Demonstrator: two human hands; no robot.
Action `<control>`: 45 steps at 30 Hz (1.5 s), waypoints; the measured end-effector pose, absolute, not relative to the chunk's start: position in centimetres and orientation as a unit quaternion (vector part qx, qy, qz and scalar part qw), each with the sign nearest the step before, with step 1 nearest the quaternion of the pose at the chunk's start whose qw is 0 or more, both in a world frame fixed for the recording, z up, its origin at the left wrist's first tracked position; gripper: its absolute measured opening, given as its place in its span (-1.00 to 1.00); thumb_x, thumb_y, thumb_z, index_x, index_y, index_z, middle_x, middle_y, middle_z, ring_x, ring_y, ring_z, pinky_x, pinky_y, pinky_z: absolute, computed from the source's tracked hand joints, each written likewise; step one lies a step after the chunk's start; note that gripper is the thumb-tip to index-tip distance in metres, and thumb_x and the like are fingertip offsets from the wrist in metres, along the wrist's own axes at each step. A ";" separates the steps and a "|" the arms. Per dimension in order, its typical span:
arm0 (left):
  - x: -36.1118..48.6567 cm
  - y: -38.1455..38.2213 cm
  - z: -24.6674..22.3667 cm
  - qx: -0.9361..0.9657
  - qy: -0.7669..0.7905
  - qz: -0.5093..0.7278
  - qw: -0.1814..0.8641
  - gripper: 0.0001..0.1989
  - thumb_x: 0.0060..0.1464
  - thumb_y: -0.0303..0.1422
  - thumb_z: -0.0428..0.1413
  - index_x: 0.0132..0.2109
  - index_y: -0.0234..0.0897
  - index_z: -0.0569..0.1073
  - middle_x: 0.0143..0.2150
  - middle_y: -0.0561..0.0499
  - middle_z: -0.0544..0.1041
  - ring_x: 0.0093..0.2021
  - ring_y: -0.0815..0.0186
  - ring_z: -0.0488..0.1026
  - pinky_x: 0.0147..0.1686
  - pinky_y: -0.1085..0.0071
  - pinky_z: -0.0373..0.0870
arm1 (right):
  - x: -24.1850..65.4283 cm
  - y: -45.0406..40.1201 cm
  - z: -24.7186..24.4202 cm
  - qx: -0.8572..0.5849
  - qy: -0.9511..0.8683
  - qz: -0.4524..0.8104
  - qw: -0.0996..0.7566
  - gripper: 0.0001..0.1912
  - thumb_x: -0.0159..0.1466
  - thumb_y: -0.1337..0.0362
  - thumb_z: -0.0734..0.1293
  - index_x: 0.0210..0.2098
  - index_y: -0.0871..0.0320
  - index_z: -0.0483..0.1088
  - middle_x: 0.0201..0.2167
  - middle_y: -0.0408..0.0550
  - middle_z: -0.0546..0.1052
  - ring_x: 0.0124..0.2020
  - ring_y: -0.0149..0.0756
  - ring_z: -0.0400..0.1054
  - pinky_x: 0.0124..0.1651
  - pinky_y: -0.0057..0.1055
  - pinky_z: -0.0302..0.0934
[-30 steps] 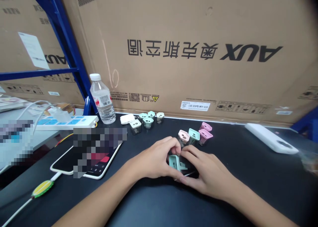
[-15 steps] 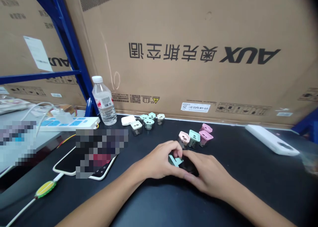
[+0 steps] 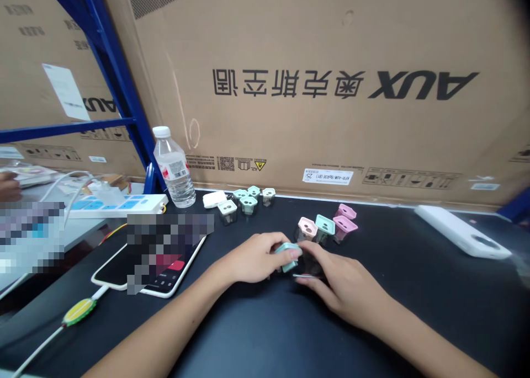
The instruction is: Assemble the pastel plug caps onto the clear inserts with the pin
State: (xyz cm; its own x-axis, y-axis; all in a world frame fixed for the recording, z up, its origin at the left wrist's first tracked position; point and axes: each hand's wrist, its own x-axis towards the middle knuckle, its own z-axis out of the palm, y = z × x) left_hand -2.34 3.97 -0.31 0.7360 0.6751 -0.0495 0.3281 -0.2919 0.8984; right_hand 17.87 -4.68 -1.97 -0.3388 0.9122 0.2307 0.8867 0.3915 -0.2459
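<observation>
My left hand (image 3: 259, 258) grips a mint-green sharpener top (image 3: 289, 255) between thumb and fingers. Beside it, my right hand (image 3: 343, 281) holds a dark see-through container (image 3: 310, 266) between its thumb and forefinger. Just beyond my hands stand a pale pink sharpener (image 3: 307, 227), a mint one (image 3: 325, 225) and two magenta-pink ones (image 3: 345, 225). A group of several mint and whitish sharpeners (image 3: 248, 202) sits farther back to the left.
A water bottle (image 3: 176, 171), a white case (image 3: 214, 199) and a power strip (image 3: 141, 205) stand at the back left. Phones (image 3: 165, 289) lie left, a white object (image 3: 461, 232) right. Cardboard boxes (image 3: 269, 124) rise behind; another person's hand (image 3: 9, 187) shows far left.
My hands have moved slightly apart, and the mint top has turned and come away from the dark container. Another person's hand has appeared at the far left.
</observation>
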 end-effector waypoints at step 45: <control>-2.9 5.0 0.2 0.575 0.151 0.268 0.758 -0.58 0.07 -0.43 0.25 0.09 -0.27 0.42 -0.09 -0.11 0.52 -0.15 0.19 0.57 -0.13 0.29 0.48 | 19.3 -5.5 2.9 -0.563 -0.772 0.210 0.209 -0.63 0.45 0.09 0.07 -0.35 0.09 0.36 -0.53 -0.23 0.38 -0.53 -0.43 0.19 -0.40 -0.48 0.09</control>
State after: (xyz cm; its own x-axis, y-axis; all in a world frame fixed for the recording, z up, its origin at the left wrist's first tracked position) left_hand -2.87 4.95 0.21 0.8111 0.5795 0.0795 -0.2326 0.1948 0.9529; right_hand 19.30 -5.54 2.88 -0.2785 0.9565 0.0868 0.7810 0.2782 -0.5592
